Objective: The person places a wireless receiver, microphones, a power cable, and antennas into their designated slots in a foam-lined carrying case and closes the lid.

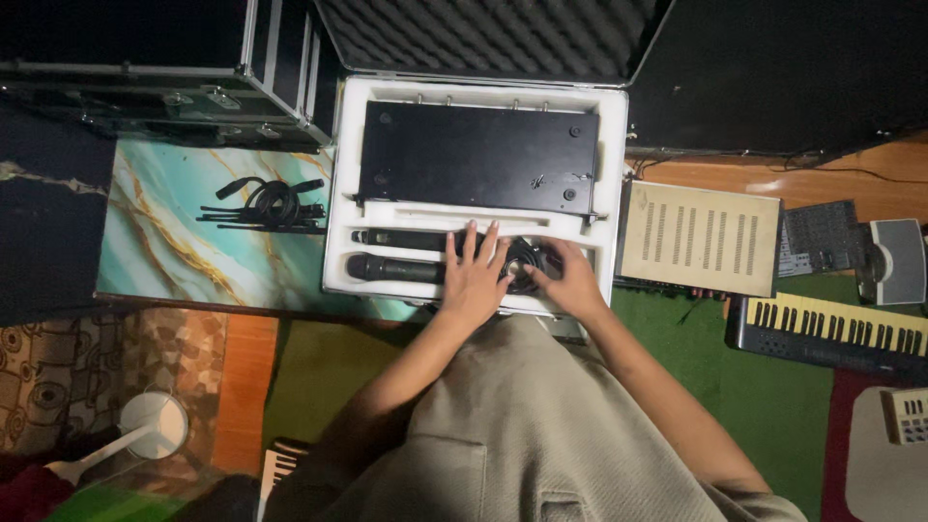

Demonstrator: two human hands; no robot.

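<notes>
Head view: the open case [338,193] already holds a black receiver [478,155] and two microphones [396,253]. At its five o'clock corner, the left hand [474,275] lies spread flat while the right hand [570,280] curls on a coiled cable [527,263] (half seated); another cable bundle [271,203] waits outside at nine o'clock.

I see both my bare forearms reaching forward and converging. My left hand [474,275] lies palm down, fingers spread and stretched out flat. My right hand [570,280] sits just beside it, angled inward, fingers curled with the thumb pointing toward the left hand.
</notes>
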